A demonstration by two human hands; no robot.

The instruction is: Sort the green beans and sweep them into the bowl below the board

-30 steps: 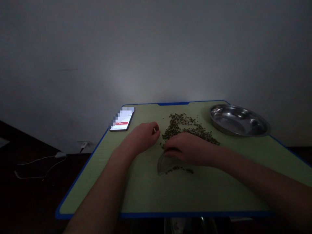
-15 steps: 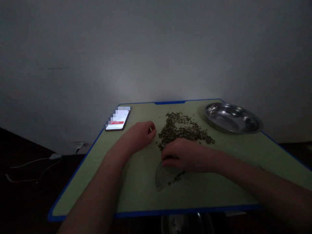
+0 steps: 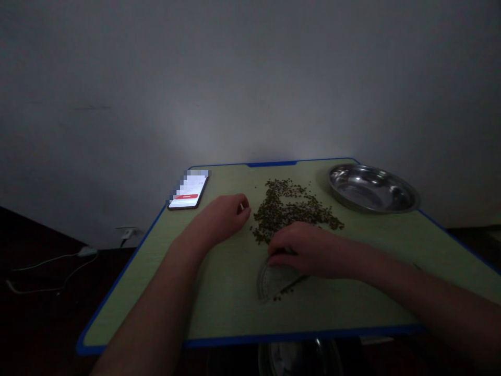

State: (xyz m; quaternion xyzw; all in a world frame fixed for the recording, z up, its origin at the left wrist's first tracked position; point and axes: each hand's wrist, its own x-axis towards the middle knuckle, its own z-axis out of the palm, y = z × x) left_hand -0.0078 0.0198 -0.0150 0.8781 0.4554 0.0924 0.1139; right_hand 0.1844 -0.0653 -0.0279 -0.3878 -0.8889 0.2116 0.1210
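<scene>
A spread of small dark greenish-brown seeds (image 3: pixel 279 214) covers the middle of the tabletop. My right hand (image 3: pixel 301 248) is at its near edge, pinching a clear, half-round protractor (image 3: pixel 268 284) by its upper part. Along the protractor's straight side lies a short line of seeds (image 3: pixel 291 286), with a few loose ones beside it. My left hand (image 3: pixel 229 216) rests on the table just left of the spread, its fingers curled together. A tiny pale spot shows between them; what they hold, if anything, is unclear.
A shallow steel basin (image 3: pixel 371 190) stands at the back right. At the back left lies a lit phone (image 3: pixel 190 190). Blue edging borders the pale green table (image 3: pixel 223 313), with the wall behind. Below the near edge, a shiny metal vessel (image 3: pixel 299 357) partly shows.
My right hand has slid slightly to the right with the protractor, and the short line of seeds has shifted along its edge. My left hand has stayed in place.
</scene>
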